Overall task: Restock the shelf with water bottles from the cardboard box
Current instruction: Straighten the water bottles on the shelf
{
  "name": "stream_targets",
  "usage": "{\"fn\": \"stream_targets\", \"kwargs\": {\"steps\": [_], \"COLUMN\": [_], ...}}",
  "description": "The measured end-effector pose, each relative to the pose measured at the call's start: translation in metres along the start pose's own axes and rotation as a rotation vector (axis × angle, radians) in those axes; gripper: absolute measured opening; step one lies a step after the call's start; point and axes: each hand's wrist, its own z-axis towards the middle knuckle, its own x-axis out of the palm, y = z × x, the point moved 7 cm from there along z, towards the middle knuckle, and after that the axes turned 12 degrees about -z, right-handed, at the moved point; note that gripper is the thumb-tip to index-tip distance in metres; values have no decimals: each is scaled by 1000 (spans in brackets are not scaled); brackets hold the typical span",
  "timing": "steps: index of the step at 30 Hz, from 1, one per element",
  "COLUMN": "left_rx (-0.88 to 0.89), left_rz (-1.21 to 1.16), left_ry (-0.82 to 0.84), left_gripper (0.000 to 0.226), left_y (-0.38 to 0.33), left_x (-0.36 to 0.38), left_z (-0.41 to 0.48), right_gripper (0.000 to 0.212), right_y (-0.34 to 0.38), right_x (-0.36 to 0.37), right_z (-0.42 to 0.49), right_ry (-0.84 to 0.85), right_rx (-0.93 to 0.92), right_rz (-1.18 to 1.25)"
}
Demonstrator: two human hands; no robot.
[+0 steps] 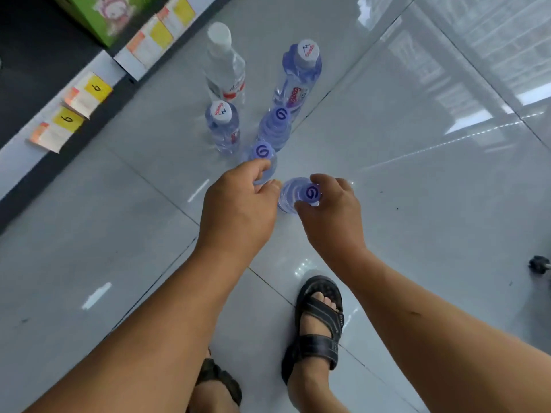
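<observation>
Several water bottles stand upright on the tiled floor. My left hand (238,201) is closed around the neck of a small blue-capped bottle (262,156). My right hand (331,207) grips another small blue-capped bottle (293,193) just below its cap. Behind them stand a third blue-capped bottle (275,126), a short white-capped bottle (223,126), a tall clear bottle (225,64) and a tall bluish white-capped bottle (298,76). The shelf (35,34) runs along the upper left. No cardboard box is in view.
The shelf edge carries yellow and orange price tags (86,93). A green carton (101,16) sits on the shelf at the top. My sandalled feet (316,326) stand below my hands. A small dark object (539,263) lies at the right edge.
</observation>
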Motion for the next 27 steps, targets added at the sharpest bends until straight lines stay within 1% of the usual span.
{"fn": "stream_targets", "kwargs": {"steps": [3, 6, 8, 11, 14, 17, 20, 23, 25, 27], "left_rx": [-3, 13, 40, 75, 138, 221, 374, 545, 645, 725], "left_rz": [-16, -18, -28, -101, -208, -367, -436, -520, -572, -574], "left_ry": [3, 25, 37, 44, 34, 41, 31, -4, -48, -87], "left_gripper": [37, 35, 32, 29, 27, 27, 20, 17, 18, 26], "left_y": [-5, -23, -44, -96, -179, -285, -402, -516, -581, -633], "left_x": [-4, -10, -21, -48, -92, -151, -226, -306, -358, -404], "left_z": [4, 3, -4, -28, -67, -117, -177, -246, -295, -340], "right_gripper": [28, 25, 24, 20, 18, 19, 18, 17, 20, 25], "right_y": [-1, 11, 33, 83, 152, 232, 320, 404, 455, 500], "right_x": [-3, -23, -58, -139, -238, -349, -466, -581, -647, -702], "right_z": [5, -3, -16, -48, -90, -139, -196, -261, -304, -343], "right_ry": [3, -11, -67, -163, -214, -263, -341, -489, -561, -583], "right_rx": [1, -15, -80, -181, -307, -430, -572, -740, -834, -910], "right_rz": [-32, -66, -58, -9, 34, 58, 99, 163, 202, 241]}}
